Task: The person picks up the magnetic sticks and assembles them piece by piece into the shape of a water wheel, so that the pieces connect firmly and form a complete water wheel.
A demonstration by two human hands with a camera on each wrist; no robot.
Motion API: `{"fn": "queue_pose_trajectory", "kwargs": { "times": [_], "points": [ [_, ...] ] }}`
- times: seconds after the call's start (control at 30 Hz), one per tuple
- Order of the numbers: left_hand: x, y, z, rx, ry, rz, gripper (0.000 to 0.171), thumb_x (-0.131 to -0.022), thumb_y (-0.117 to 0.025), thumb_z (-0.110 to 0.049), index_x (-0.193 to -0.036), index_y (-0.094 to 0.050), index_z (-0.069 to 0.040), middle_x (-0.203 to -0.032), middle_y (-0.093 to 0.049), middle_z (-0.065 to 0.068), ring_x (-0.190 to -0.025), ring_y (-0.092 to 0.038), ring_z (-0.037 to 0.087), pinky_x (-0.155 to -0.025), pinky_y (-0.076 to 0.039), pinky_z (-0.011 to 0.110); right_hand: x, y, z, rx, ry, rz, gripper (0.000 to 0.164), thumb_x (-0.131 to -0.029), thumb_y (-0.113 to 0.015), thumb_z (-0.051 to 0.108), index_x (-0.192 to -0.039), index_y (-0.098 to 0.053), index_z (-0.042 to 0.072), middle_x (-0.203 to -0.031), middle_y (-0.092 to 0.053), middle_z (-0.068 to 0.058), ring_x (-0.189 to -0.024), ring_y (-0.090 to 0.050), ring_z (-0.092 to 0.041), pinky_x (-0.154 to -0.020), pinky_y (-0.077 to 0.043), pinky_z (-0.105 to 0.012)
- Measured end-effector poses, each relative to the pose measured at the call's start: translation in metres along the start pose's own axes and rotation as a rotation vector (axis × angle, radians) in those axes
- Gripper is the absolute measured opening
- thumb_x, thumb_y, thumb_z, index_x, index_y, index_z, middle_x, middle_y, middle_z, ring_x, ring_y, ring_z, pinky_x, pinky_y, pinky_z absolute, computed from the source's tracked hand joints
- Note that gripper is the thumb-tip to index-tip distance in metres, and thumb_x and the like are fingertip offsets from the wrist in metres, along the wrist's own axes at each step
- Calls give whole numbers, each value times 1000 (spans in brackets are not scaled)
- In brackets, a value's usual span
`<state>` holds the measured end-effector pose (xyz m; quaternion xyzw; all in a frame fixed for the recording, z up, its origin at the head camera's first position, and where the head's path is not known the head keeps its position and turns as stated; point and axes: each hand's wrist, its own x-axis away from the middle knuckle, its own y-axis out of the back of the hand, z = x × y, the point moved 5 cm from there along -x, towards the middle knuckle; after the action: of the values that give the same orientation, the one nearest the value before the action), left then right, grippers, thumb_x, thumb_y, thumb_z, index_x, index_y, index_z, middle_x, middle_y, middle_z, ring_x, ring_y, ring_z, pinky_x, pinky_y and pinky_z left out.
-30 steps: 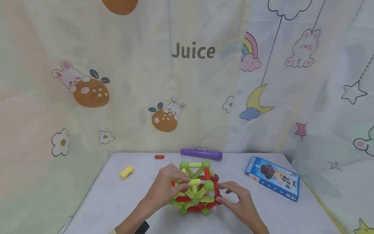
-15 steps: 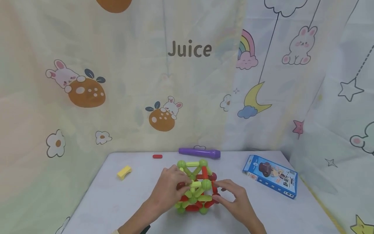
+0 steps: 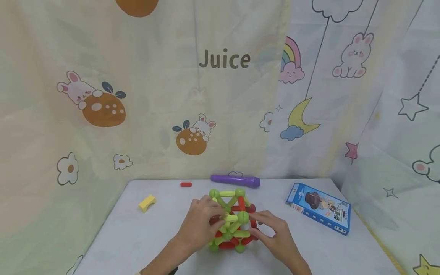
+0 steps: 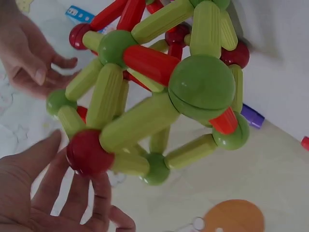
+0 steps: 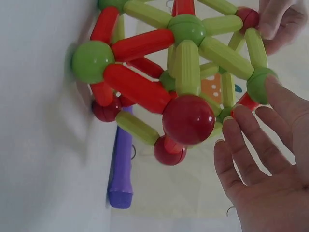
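A frame of green and red balls joined by yellow-green and red rods (image 3: 235, 225) stands on the table; it looks like a magnetic ball-and-stick building set. At its left side my left hand (image 3: 201, 219) holds a dark red ball (image 4: 90, 152) between thumb and fingers. Yellow-green rods meet that ball in the left wrist view. On the right side, my right hand (image 3: 277, 236) touches the frame with fairly straight fingers. Its upper digit lies against a green ball (image 5: 261, 85), and other fingertips are near a red rod (image 5: 247, 102). The left hand hides part of the frame.
Behind the frame lies a purple microphone-shaped toy (image 3: 235, 181). A single red rod (image 3: 186, 184) sits at the back left, with a yellow arch block (image 3: 147, 203) nearer. A blue printed box (image 3: 319, 208) lies at right. A patterned curtain (image 3: 154, 95) hangs behind the table.
My left hand has shifted from a yellow-green rod near the front of the frame to a dark red ball at its left. My right hand stays at the right side.
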<state>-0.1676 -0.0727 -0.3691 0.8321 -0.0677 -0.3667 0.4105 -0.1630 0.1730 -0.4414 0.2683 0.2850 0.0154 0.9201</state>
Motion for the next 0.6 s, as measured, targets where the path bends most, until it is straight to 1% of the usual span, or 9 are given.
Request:
{"fn": "queue_pose_trajectory", "kwargs": {
  "times": [0.07, 0.13, 0.2, 0.27, 0.3, 0.37, 0.43, 0.5, 0.6],
  "points": [
    [-2, 7, 17, 79, 37, -45, 18, -87, -92, -12, -103, -86, -18, -100, -81, -9, -98, -64, 10, -85, -50, 39, 1, 3, -4, 14, -8, -21, 37, -90, -88, 11, -125, -80, 17, -115, -78, 12, -105, -74, -12, -89, -61, -27],
    [-5, 13, 47, 148, 106, -104, 20, -90, -89, -11, -107, -85, -19, -105, -81, -9, -103, -69, 13, -89, -55, 45, 4, 6, -11, 26, -23, -46, 37, -88, -89, 9, -123, -81, 14, -113, -79, 11, -102, -73, -13, -86, -62, -28],
    [-9, 12, 89, 191, 200, -155, 21, -91, -87, -9, -111, -84, -17, -109, -81, -6, -107, -72, 17, -90, -58, 48, 7, 7, -18, 32, -47, -66, 37, -85, -91, 6, -121, -81, 13, -111, -79, 12, -101, -73, -11, -84, -62, -28],
    [-11, 6, 135, 200, 308, -174, 20, -94, -83, -6, -112, -84, -16, -112, -81, -4, -108, -72, 20, -88, -58, 48, 9, 7, -23, 37, -67, -67, 37, -85, -91, 7, -120, -81, 14, -111, -79, 12, -100, -72, -9, -83, -62, -29],
    [-12, 0, 157, 192, 356, -174, 20, -95, -82, -6, -113, -84, -14, -113, -81, -1, -109, -72, 22, -88, -58, 49, 10, 7, -25, 33, -75, -61, 36, -85, -91, 8, -119, -82, 15, -111, -79, 12, -100, -72, -9, -84, -63, -30],
    [-14, -12, 196, 176, 436, -152, 22, -96, -78, -3, -117, -82, -8, -117, -81, 7, -112, -72, 29, -94, -58, 52, 12, 5, -29, 22, -89, -50, 36, -85, -92, 11, -119, -82, 17, -111, -79, 12, -100, -71, -8, -83, -63, -30],
    [-17, -24, 224, 146, 505, -109, 26, -99, -75, -3, -124, -79, -2, -124, -78, 15, -120, -69, 36, -102, -55, 56, 14, 3, -31, 8, -95, -43, 35, -85, -92, 14, -118, -82, 19, -111, -79, 12, -99, -71, -6, -84, -62, -29],
    [-20, -32, 244, 119, 547, -67, 32, -99, -73, -2, -131, -74, 3, -132, -74, 21, -127, -66, 41, -107, -53, 59, 15, 1, -32, -12, -87, -39, 36, -84, -92, 14, -118, -82, 19, -111, -79, 11, -99, -71, -8, -83, -62, -28],
    [-25, -37, 261, 78, 566, 0, 36, -100, -71, -1, -135, -69, 7, -138, -69, 26, -130, -62, 45, -108, -52, 60, 16, -3, -33, -39, -57, -29, 37, -85, -92, 14, -120, -82, 17, -112, -79, 8, -99, -71, -10, -82, -63, -28]
  ]
}}
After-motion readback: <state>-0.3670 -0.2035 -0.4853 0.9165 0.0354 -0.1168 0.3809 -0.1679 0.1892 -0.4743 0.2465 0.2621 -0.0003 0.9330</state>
